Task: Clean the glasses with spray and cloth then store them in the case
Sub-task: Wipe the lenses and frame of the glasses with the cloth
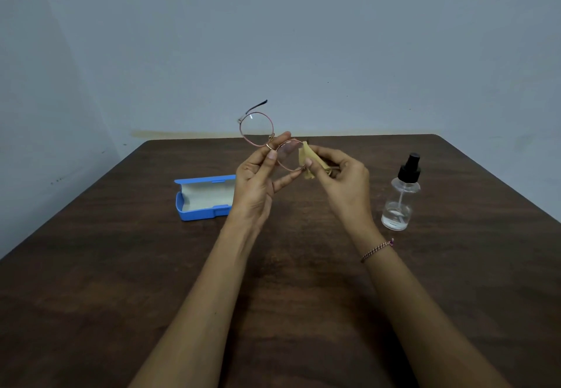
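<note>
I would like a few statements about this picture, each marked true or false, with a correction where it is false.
1. The left hand holds the glasses above the table. True.
2. The case is closed. False: it lies open on the table, with nothing visible inside.
3. The right hand holds the spray bottle. False: it pinches a yellow cloth at the edge of one lens.
4. The spray bottle stands upright on the table, to the right of both hands. True.
</note>
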`<state>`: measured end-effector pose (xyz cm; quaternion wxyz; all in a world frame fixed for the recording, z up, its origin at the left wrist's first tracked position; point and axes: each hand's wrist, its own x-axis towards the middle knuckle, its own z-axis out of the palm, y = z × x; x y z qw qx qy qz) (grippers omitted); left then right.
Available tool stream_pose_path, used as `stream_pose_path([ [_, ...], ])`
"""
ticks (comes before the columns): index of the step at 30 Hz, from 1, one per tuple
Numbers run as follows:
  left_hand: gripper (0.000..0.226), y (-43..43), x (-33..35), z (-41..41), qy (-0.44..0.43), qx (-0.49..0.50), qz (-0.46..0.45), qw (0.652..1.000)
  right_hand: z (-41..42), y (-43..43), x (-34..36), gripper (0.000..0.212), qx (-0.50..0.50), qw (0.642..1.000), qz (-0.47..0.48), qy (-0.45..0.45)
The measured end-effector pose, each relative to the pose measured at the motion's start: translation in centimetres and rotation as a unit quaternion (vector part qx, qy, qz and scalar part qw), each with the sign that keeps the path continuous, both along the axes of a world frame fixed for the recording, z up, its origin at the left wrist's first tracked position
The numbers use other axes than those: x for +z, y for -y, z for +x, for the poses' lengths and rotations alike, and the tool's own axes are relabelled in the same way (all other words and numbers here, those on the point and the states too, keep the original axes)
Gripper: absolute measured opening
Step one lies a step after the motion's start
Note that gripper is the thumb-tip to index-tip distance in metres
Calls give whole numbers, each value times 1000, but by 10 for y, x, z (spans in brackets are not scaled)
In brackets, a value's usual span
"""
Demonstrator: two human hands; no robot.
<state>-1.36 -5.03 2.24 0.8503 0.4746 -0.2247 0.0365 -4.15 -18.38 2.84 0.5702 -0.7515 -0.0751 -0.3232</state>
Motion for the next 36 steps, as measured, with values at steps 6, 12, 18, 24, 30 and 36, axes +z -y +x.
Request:
stream_pose_path([
  [6, 15, 6, 0, -1, -77, 19, -46, 996, 0, -3, -1, 19, -48, 998, -18, 42],
  [12, 9, 10, -2, -2, -151, 84, -69, 982, 2, -4, -8, 18, -122, 966, -167, 155],
  [18, 14, 7, 2, -1, -177, 97, -112, 973, 1, -5, -11, 21, -74, 956, -222, 176],
  [24, 13, -1, 6, 0, -199, 82, -110, 970, 3, 8, -9, 26, -92, 939, -279, 181],
  [30, 18, -2, 8, -2, -203, 97, -78, 971, 1, 0, -12, 26, -124, 907, -350, 199],
  [36, 25, -10, 12, -4, -211, 123, -16, 970, 1, 2, -11, 26, -117, 889, -395, 199],
])
